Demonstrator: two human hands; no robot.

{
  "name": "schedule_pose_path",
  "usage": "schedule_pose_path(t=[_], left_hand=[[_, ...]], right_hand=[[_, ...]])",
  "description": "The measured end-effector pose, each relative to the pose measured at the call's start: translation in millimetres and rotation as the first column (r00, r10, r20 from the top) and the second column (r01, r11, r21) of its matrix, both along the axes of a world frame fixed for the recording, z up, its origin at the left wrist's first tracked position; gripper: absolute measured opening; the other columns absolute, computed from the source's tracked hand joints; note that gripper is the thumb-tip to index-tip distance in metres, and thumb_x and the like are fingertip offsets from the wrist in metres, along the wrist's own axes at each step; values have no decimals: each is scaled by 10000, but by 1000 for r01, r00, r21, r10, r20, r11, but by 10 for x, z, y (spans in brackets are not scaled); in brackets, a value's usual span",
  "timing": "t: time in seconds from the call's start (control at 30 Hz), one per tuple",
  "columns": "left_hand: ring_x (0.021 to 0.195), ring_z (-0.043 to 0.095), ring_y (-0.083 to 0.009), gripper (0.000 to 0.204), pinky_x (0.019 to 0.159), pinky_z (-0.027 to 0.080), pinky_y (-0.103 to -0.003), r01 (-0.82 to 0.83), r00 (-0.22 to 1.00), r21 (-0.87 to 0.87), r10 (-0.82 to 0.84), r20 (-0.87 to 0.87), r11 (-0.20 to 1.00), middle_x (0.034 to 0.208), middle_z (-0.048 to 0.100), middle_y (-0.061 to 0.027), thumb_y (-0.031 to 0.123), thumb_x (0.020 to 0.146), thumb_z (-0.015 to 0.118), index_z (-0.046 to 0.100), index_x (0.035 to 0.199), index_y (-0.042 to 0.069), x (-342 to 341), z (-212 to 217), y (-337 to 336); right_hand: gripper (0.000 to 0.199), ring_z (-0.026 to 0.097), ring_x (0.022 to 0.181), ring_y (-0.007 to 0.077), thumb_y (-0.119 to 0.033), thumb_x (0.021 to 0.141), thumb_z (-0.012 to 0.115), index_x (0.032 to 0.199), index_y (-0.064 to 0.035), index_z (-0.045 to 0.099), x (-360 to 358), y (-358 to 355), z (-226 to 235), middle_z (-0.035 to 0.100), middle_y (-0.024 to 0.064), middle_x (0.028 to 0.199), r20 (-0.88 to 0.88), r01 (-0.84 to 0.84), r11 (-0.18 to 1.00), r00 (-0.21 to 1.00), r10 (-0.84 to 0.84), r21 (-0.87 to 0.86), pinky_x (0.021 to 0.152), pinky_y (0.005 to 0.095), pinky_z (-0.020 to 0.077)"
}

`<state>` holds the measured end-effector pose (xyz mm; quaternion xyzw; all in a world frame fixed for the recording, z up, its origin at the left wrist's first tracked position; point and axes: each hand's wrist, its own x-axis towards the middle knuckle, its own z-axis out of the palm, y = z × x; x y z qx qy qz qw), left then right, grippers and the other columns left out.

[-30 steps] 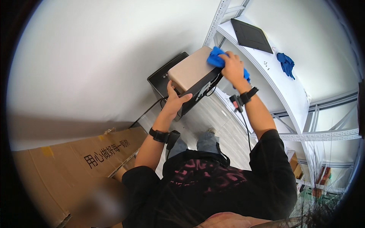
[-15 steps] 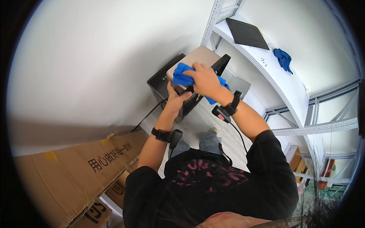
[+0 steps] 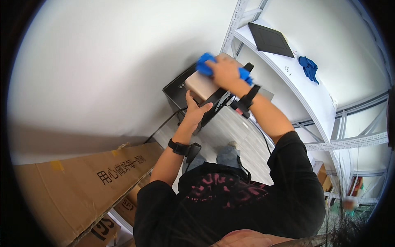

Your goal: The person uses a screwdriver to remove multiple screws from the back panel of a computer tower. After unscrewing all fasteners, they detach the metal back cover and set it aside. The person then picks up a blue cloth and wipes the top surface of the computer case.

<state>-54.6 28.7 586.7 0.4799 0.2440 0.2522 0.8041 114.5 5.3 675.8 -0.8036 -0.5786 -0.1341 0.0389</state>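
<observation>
A beige box with rounded edges [image 3: 200, 85] sits on a black, boxy appliance [image 3: 175, 93] against the wall. My right hand [image 3: 226, 74] is closed around a blue cloth [image 3: 204, 65] pressed to the top of the beige box, towards its far end. Part of the cloth sticks out beside the wrist. At the near end, my left hand [image 3: 193, 112] rests its fingertips against the beige box, thumb spread apart. Cables [image 3: 223, 100] show along the black appliance's side nearest my right forearm; what lies under my right hand is hidden.
A white shelf [image 3: 306, 84] on the right carries a flat black panel [image 3: 270, 40], a dark blue cloth [image 3: 308, 69] and several tiny loose parts [image 3: 288, 70]. Large cardboard boxes [image 3: 78, 193] stand at lower left. A black cable [image 3: 164, 122] runs from the appliance towards them.
My right hand has pushed the blue cloth away from me across the beige box, baring its near end. My left hand stays near the same corner. The view has shifted slightly.
</observation>
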Motion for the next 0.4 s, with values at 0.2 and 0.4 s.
schedule_pose_path(t=[0.2,0.4], left_hand=[[1262,308,-239,921,1033,306,-325,51,993,32,-55,107,998,1359,237,-130,18,743,697,54,1402,32,-6,-78,26],[1331,187,-259,980,1064,280,-363,-8,1000,9,8,-16,1000,1395,255,-86,64,746,713,20,1437,111,-17,-46,-10]], right_hand=[[467,559,892,274,-140,658,695,1102,-253,605,-700,-119,-45,548,62,1043,-66,-369,929,926,371,29,705,408,435],[571,557,968,269,-178,619,723,1161,-285,579,52,-185,-75,544,54,1045,-110,-131,991,985,130,1,724,420,427]])
